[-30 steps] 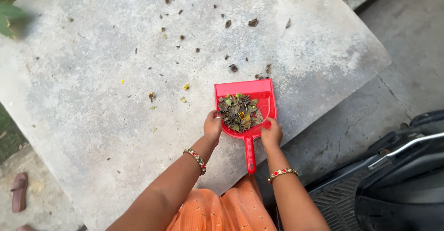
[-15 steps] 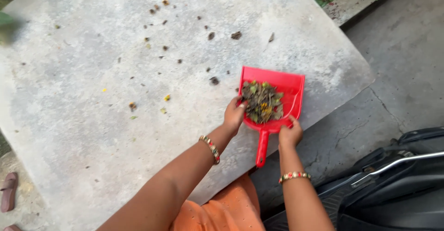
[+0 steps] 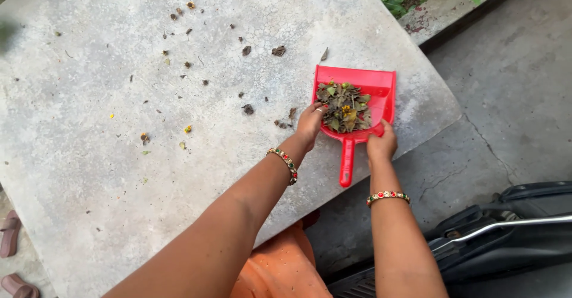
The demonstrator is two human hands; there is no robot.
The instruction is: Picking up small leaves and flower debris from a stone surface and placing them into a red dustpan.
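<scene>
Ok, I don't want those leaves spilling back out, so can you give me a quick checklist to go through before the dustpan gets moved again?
1. Right hand gripping the red dustpan at its rear edge: ok.
2. Left hand steadying the pan's left side: ok.
3. Leaf pile sitting inside the pan walls: ok.
4. Pan fully supported on the concrete slab: not ok, its handle overhangs the slab edge.
5. Slab swept clean: not ok, loose leaf scraps lie left of the pan.
6. Pan lip flat against the slab: cannot tell.
</scene>
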